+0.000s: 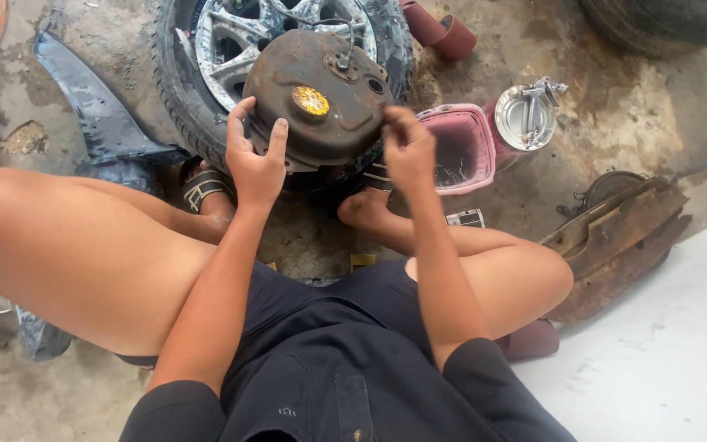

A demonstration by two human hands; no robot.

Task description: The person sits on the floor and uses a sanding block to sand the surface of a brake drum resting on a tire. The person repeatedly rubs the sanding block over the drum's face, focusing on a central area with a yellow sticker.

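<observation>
Rusty round tank [321, 98] rests on a wheel [231, 49] lying on the floor [566, 49]. Left hand [255, 160] fingers spread, gripping tank's near-left rim. Right hand [407, 147] fingers bunched together at its right edge.

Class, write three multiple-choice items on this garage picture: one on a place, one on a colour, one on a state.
1. Where does the rusty tank rest?
A. on a wheel
B. on a bench
C. in a sink

2. What colour is the tank's cap?
A. blue
B. yellow
C. white

3. What is the left hand doing?
A. hanging free
B. gripping the tank's edge
C. holding a hammer

Key: 1 A, tyre and rim show behind it; 2 B, the cap is plainly yellow; 3 B, fingers curl over the edge. The right hand is blurred.
</observation>
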